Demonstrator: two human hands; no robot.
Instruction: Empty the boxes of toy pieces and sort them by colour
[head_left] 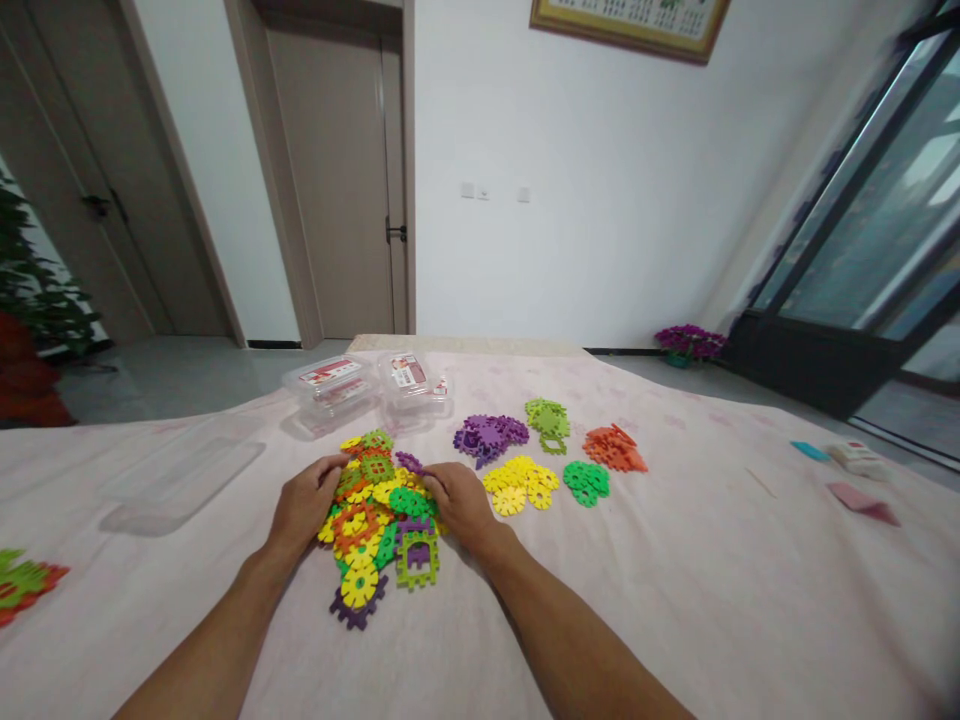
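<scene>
A mixed pile of plastic interlocking pieces (pixel 367 520) lies before me, with yellow, green, orange and purple discs and toothed squares. My left hand (pixel 306 500) rests against the pile's left side, fingers curled together; what they hold, if anything, is hidden. At the pile's right side is my right hand (pixel 461 500), also closed, with a purple interlocking piece (pixel 409 462) at its fingertips. Beyond it lie sorted groups: purple pieces (pixel 491 435), light green pieces (pixel 549 420), yellow discs (pixel 519 483), green discs (pixel 586 483) and orange pieces (pixel 615 448).
Clear plastic boxes (pixel 334 390) with labels stand at the back left, and a transparent lid or tray (pixel 187 475) lies nearer. Green and orange pieces (pixel 26 585) sit at the far left. On the right are a thin stick (pixel 761 483), a pink item (pixel 862 502) and a small white pack (pixel 856 458).
</scene>
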